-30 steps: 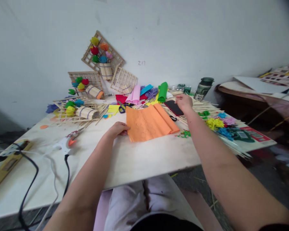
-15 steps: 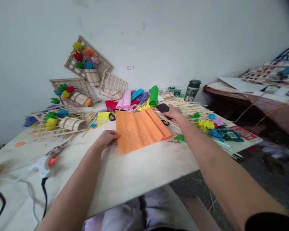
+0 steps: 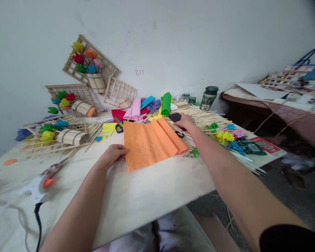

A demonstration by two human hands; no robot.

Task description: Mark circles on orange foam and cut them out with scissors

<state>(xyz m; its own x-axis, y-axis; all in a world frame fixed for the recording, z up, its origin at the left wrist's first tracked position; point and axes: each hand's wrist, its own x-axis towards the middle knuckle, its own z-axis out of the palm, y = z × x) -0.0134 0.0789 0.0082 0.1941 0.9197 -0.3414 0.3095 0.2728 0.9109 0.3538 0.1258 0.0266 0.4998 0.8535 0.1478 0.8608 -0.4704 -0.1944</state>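
A partly rolled orange sheet (image 3: 144,145) with faint circle outlines lies on the table. My left hand (image 3: 116,154) pinches its left edge between thumb and fingers. Beyond the sheet's right side, my right hand (image 3: 185,121) grips a dark flat object (image 3: 175,117) that looks like a phone, lying by the thin wooden sticks (image 3: 203,117). Dark-handled scissors (image 3: 119,127) are behind the sheet's left corner, near yellow paper pieces (image 3: 109,127).
Stick lattices with colourful flowers (image 3: 90,57) stand at the back left. A white glue gun (image 3: 38,187) with cords lies front left. Pink (image 3: 133,109) and green rolls (image 3: 166,104) are behind the sheet; a dark bottle (image 3: 209,98) stands back right.
The view has shifted slightly, so the items on the left appear farther left. Both hands keep their grips, and the dark object looks slightly more tilted in my right hand.
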